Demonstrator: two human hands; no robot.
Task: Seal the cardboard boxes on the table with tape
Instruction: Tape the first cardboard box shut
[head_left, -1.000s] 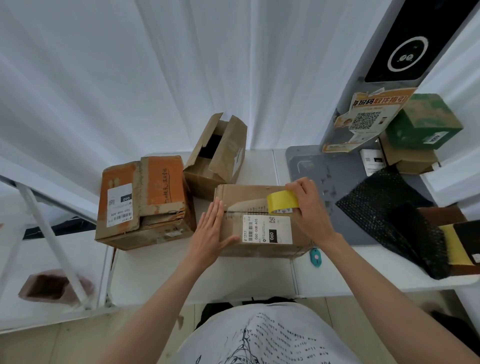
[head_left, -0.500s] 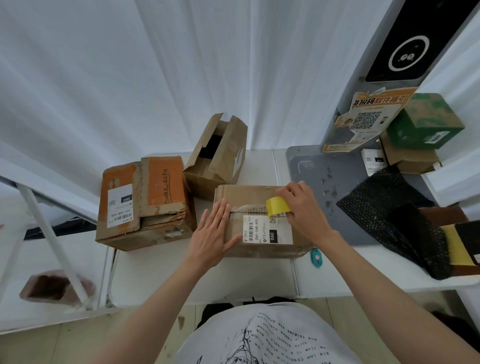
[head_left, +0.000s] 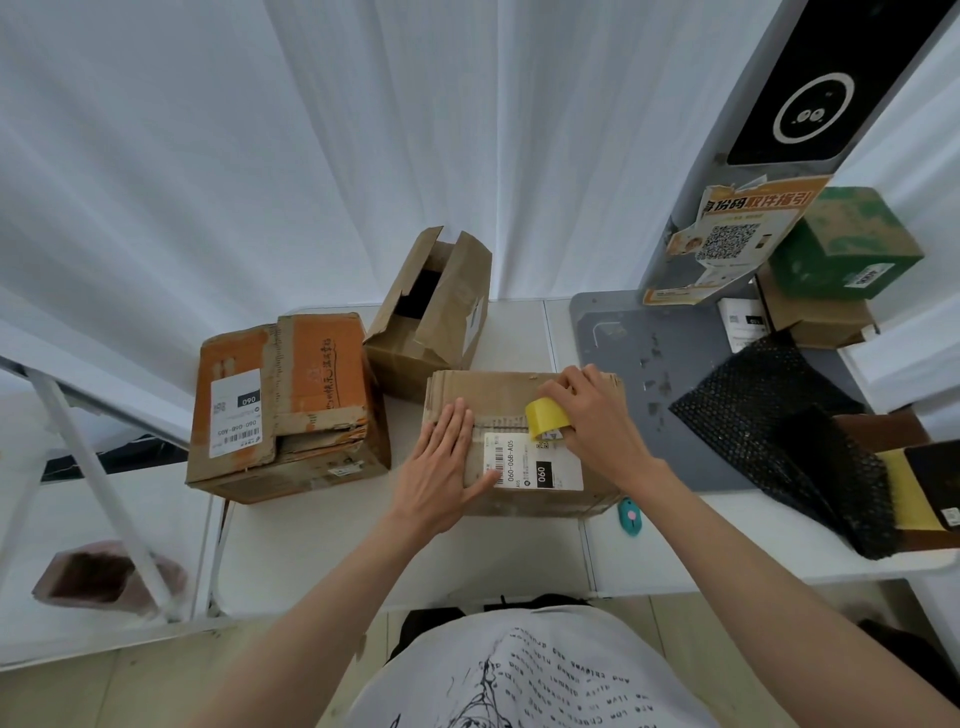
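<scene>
At the centre of the frame a brown box (head_left: 519, 441) lies on the white surface (head_left: 322, 545), its long axis left to right. The left hand (head_left: 441, 467) presses flat, fingers straight, on its left end; the right hand (head_left: 597, 421) grips a yellow tape roll (head_left: 545, 418) on top.

Matt creased cardboard box (head_left: 519, 395), glossy yellow tape roll (head_left: 545, 418), smooth paper label (head_left: 535, 462).

Left hand (head_left: 441, 470) lies flat, fingers straight and together; right hand (head_left: 597, 423) is curled, fingers pinching, both forearms extended forward
</scene>
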